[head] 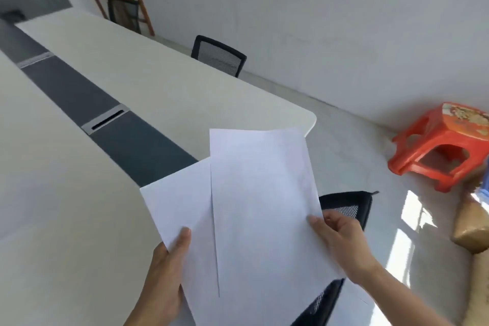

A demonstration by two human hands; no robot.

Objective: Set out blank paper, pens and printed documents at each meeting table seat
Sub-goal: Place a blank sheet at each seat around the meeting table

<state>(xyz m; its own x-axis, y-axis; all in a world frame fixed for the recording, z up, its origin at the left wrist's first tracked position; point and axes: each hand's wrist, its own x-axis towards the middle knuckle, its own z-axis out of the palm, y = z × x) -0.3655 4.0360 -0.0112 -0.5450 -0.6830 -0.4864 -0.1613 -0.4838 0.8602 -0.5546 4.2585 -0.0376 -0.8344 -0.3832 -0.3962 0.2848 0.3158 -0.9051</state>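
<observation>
- The long white meeting table [111, 103] with a dark grey centre strip [79, 95] runs away from the camera; its top is bare, with metal cable hatches [105, 120] set in the strip.
- A black mesh office chair [346, 209] sits below the papers at the near end; another black mesh chair [218, 55] stands at the far side.
- An orange plastic stool [439, 145] stands on the pale floor at right.
- Two plain white paper sheets are held above the table's near end, fanned apart: the upper sheet [262, 193] overlaps the lower sheet [182, 206]. Both look blank, smooth and uncreased.
- The left hand [161, 272] pinches the lower sheet, thumb on top.
- The right hand [341, 238] pinches the upper sheet's right edge.
</observation>
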